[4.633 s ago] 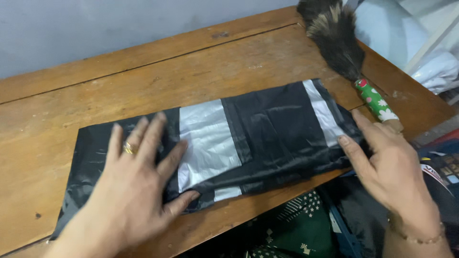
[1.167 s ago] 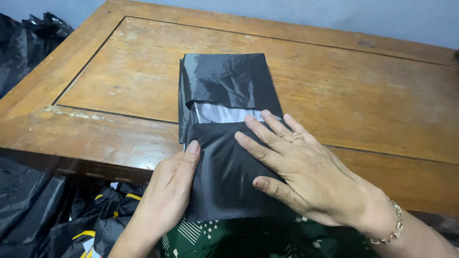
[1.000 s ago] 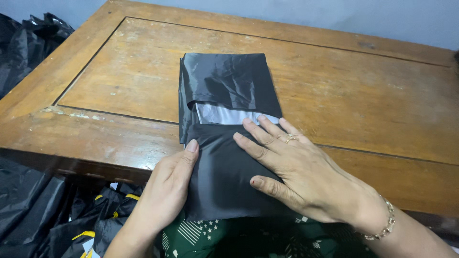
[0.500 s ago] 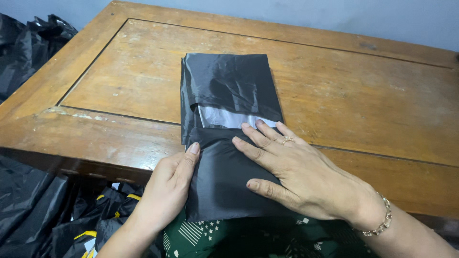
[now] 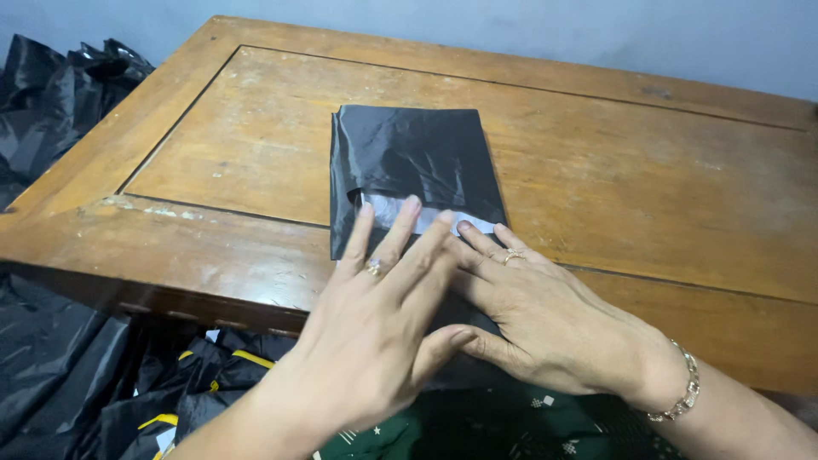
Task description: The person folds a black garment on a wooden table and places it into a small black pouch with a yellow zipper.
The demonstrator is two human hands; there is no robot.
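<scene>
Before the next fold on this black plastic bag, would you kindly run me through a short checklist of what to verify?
1. Both hands on the bag: ok. The left hand and right hand lie flat on the folded black bag.
2. Bag lying flat on the wooden table: ok at the far half; the near half is covered by the hands, cannot tell.
3. Edges aligned: not ok. A pale strip shows below the top flap.
4. Near end supported: not ok. It hangs over the table's front edge.
5. Space around the bag: ok. Bare wood on both sides.
</scene>
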